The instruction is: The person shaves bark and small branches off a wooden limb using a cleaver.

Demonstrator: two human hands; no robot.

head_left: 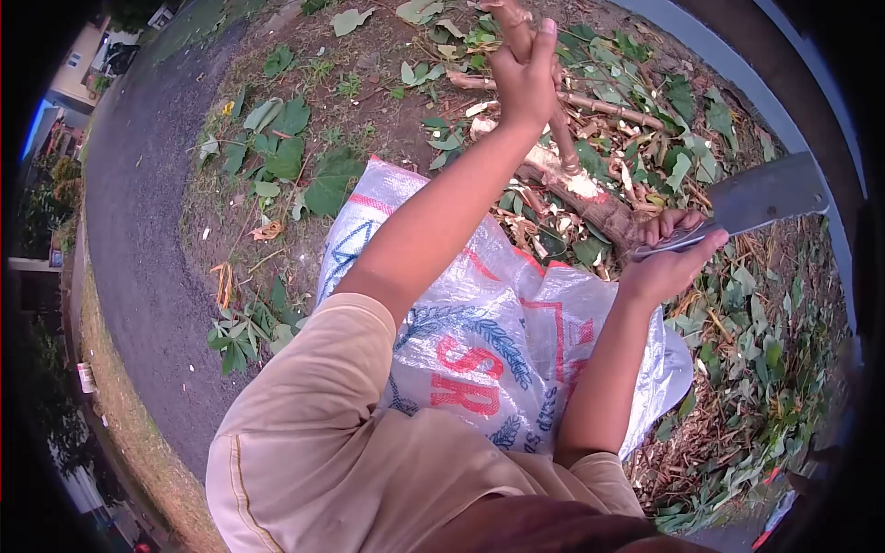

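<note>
The left hand [523, 78] is clenched around a stiff, woody branch [562, 138], far from the body and propped upright on a log [590, 203]. The right hand [668, 263] grips a heavy-looking machete [761, 195] by its handle, above a woven plastic sack [489, 341].

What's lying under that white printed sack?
Around the white sack show bare dirt, green leaves and wood chips. The ground directly beneath it is covered. The person's arms hide part of the sack too.
</note>
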